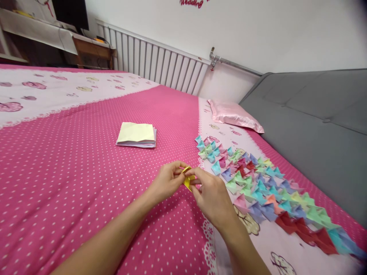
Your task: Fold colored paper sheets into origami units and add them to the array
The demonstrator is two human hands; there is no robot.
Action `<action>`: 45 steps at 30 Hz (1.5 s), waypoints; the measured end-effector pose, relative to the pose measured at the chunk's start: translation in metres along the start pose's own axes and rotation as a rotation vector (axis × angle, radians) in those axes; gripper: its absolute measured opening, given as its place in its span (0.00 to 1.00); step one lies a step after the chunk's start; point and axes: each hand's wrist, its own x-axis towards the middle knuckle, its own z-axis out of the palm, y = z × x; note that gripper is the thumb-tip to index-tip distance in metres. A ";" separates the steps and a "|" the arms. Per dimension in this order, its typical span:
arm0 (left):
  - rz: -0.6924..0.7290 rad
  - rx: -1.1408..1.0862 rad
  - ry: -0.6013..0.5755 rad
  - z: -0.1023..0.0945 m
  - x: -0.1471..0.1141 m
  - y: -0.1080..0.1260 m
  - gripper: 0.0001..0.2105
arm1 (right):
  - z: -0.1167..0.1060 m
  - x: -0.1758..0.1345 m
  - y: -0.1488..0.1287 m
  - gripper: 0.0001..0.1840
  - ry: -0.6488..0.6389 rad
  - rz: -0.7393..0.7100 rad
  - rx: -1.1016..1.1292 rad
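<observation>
A small piece of folded yellow paper (187,181) is held between my two hands above the pink dotted bedspread (94,183). My left hand (169,178) pinches its left side with thumb and fingers. On the other side, my right hand (210,191) has its fingers closed on the paper's right edge. Part of the paper is hidden behind the fingers. Beyond my left hand lies a stack of square paper sheets (136,132) with a pale yellow one on top. Rows of folded paper boats (260,187) in many colours spread over the bed to the right of my right hand.
A pink satin pillow (233,116) lies by the grey padded headboard (312,110). Along the far wall run a white radiator (155,57) and a metal pipe (239,65). A desk (91,47) with a black monitor (71,13) stands at the far left.
</observation>
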 end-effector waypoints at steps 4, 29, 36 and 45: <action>0.010 -0.019 -0.025 -0.001 0.000 -0.001 0.11 | 0.000 0.001 0.001 0.16 0.014 -0.051 -0.049; -0.155 -0.071 0.061 -0.006 -0.001 0.002 0.06 | -0.013 0.001 0.001 0.14 0.153 -0.018 0.049; -0.137 -0.030 -0.015 -0.007 -0.002 0.000 0.06 | -0.009 0.003 0.004 0.17 0.043 -0.001 0.036; -0.161 -0.076 -0.031 -0.005 -0.002 0.005 0.06 | -0.008 0.005 0.007 0.18 0.029 0.004 0.015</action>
